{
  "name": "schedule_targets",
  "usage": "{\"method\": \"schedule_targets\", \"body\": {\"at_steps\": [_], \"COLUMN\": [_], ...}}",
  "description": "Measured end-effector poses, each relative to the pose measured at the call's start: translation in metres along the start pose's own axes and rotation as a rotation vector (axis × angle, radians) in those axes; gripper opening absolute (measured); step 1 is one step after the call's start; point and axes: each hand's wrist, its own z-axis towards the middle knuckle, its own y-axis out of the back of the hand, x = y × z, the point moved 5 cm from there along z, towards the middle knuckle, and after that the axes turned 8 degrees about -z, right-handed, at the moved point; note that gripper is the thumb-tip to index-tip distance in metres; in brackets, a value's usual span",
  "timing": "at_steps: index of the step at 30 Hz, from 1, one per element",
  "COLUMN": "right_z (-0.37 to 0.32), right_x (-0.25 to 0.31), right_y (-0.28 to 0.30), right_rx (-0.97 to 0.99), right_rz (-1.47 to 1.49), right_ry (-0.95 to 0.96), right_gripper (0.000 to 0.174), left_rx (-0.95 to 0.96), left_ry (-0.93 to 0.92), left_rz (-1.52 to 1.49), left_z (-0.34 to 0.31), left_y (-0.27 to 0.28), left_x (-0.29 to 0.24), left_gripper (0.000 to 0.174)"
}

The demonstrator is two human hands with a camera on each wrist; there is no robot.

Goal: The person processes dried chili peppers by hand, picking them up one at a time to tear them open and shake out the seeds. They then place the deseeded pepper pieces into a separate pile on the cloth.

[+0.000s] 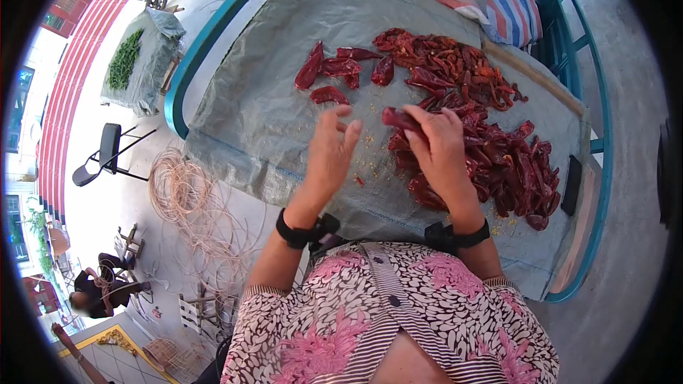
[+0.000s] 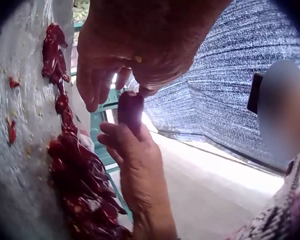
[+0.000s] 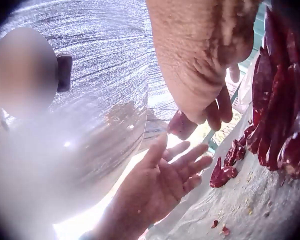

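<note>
In the head view the right hand (image 1: 442, 149) grips a dark red pepper (image 1: 400, 119), its blunt end pointing toward the left hand (image 1: 331, 153). The left hand has its fingers spread a little and holds nothing. Seen from the right wrist, the pepper (image 3: 181, 126) sticks out of the right hand (image 3: 205, 55), just above the left hand's (image 3: 157, 182) fingertips. Right of the hands lies a large heap of whole red peppers (image 1: 509, 163); beyond it is a pile of shrivelled, opened ones (image 1: 455, 64). Several separate pepper pieces (image 1: 340, 67) lie farther left on the grey sheet (image 1: 263, 99).
A teal metal frame (image 1: 186, 78) surrounds the sheet. Small pale seeds are scattered between the hands. A dark flat object (image 1: 571, 185) lies at the right edge, and a striped sack (image 1: 506, 7) at the back. Coiled strips (image 1: 181, 185) and a black chair (image 1: 109, 146) stand on the floor leftward.
</note>
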Motion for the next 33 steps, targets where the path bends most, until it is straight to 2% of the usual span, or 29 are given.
{"method": "schedule_targets", "body": {"at_steps": [3,4,6,9,12,15,18,21,24,27,31,32,33], "right_z": [0.005,0.005,0.003,-0.002,-0.006,-0.005,0.0,-0.001,-0.004,-0.001,-0.004,-0.004,-0.005], "right_x": [-0.007,-0.009,-0.01,-0.009,-0.009,-0.005,0.003,0.005,0.003,0.012,0.005,0.002,-0.005], "right_y": [0.006,0.007,0.006,0.005,0.001,0.0,0.001,-0.004,-0.004,0.006,0.004,0.007,0.008], "right_rx": [-0.116,-0.17,-0.157,-0.112,-0.075,-0.089,-0.069,-0.037,-0.01,-0.046,-0.132,-0.164,-0.148], "right_rz": [-0.086,-0.108,-0.07,-0.011,-0.021,-0.023,-0.005,0.025,0.077,0.092,0.002,-0.017,-0.043], "right_ry": [-0.099,-0.135,-0.166,-0.138,-0.09,-0.07,-0.045,-0.039,-0.021,-0.008,-0.058,-0.075,-0.113], "right_gripper": [0.049,0.047,0.043,0.04,0.038,0.035,0.034,0.032,0.029,0.025,0.024,0.025,0.032], "left_rx": [-0.205,-0.211,-0.224,-0.174,-0.113,-0.007,0.148,0.255,0.233,0.229,0.272,0.246,0.219], "left_ry": [-0.449,-0.43,-0.394,-0.354,-0.291,-0.167,-0.164,-0.197,-0.167,-0.157,-0.14,-0.16,-0.18], "left_rz": [0.458,0.544,0.714,0.726,0.693,0.383,0.026,-0.038,-0.194,-0.207,-0.06,0.006,0.071], "left_z": [0.021,0.03,0.045,0.053,0.055,0.035,0.018,0.01,0.009,0.014,0.022,0.029,0.037], "left_y": [0.014,0.015,0.017,0.019,0.018,0.01,-0.005,-0.016,-0.019,-0.021,-0.019,-0.014,-0.008], "left_x": [0.008,0.022,0.037,0.04,0.041,0.017,-0.004,-0.012,-0.014,-0.007,-0.008,-0.007,-0.005], "left_gripper": [0.048,0.051,0.057,0.042,0.033,0.037,0.033,0.031,0.031,0.03,0.032,0.033,0.034]}}
